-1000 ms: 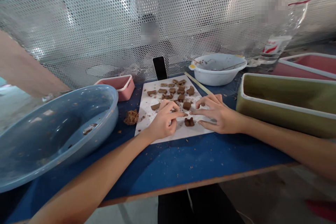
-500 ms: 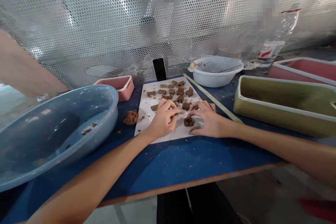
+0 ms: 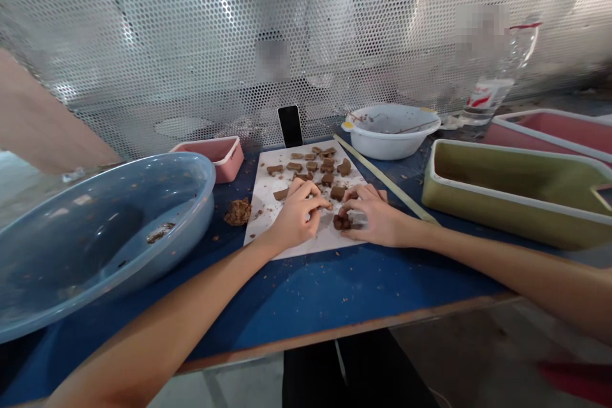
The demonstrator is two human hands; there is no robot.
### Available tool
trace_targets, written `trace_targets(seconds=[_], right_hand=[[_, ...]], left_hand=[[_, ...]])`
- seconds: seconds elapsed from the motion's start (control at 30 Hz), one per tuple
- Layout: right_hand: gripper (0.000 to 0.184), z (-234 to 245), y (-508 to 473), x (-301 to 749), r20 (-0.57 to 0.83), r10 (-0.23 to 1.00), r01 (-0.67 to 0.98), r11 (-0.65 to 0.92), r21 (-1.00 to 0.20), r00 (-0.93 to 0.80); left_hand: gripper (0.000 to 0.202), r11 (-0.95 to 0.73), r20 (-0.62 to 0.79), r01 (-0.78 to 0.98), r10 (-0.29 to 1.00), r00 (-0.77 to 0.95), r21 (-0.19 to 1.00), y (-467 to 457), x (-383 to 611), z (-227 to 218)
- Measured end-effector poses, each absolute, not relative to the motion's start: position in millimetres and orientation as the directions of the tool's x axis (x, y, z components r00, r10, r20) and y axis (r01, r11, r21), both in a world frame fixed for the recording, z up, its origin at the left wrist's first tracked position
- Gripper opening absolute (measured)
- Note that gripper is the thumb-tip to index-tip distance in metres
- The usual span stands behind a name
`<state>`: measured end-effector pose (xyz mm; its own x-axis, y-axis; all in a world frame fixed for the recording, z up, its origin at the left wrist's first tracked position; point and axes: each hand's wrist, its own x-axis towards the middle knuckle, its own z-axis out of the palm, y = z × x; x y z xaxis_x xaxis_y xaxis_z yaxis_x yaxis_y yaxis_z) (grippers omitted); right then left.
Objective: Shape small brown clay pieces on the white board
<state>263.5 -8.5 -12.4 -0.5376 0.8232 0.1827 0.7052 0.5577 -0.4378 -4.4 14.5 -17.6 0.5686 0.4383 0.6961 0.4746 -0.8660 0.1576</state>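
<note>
My left hand [image 3: 299,213] is over the white sheet [image 3: 261,229], thumb and forefinger pressed together in a pinch. Brown shows at its fingertips, too small to tell what they hold. Close to its right, my right hand [image 3: 377,217] curls thumb and fingers around a dark brown lump [image 3: 341,222] that looks like moist clay, resting on the sheet. Just beyond my hands are several small shaped brown pieces, among them a blocky piece [image 3: 337,193] and a curved one [image 3: 344,167]. Crumbs are scattered among them.
A large blue basin [image 3: 191,166] and a crumbly brown clump [image 3: 238,211] are at left, with a pink box [image 3: 229,162] behind. A phone [image 3: 290,126] leans on the perforated metal screen. To the right are a pale stick [image 3: 387,180], white basin [image 3: 392,146], green trough [image 3: 502,204] and bottle [image 3: 485,99].
My right thumb and fingers have drawn in closer to the brown lump. The left hand keeps its pinch in nearly the same place. The view has shifted slightly.
</note>
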Motion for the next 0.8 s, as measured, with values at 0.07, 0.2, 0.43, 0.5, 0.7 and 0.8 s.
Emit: trace_targets(seconds=[0.07,0.2,0.43,0.5,0.7,0.8], right_hand=[[0.035,-13,-8,263,0.179,0.826,0.710,0.554,-0.436,-0.535],[0.033,-14,-8,263,0.193,0.821,0.714,0.564,-0.414,-0.537],[0.036,-11,-5,268,0.203,0.781,0.669,0.614,-0.418,-0.590],[0.034,-13,-2,269,0.210,0.769,0.654,0.629,-0.421,-0.604],[0.034,-15,6,274,0.202,0.713,0.594,0.681,-0.427,-0.672],[0.034,-9,9,278,0.180,0.663,0.550,0.718,-0.426,-0.727]], left_hand=[[0.034,-0.878,0.715,0.454,0.416,0.561,0.155,15,-4,-18],[0.034,-0.876,0.713,0.456,0.420,0.561,0.157,15,-4,-18],[0.032,-0.871,0.697,0.462,0.434,0.571,0.164,14,-4,-18],[0.032,-0.864,0.685,0.473,0.450,0.573,0.173,14,-4,-18],[0.031,-0.876,0.697,0.450,0.431,0.572,0.173,15,-5,-19],[0.032,-0.868,0.682,0.463,0.449,0.578,0.179,14,-5,-18]])
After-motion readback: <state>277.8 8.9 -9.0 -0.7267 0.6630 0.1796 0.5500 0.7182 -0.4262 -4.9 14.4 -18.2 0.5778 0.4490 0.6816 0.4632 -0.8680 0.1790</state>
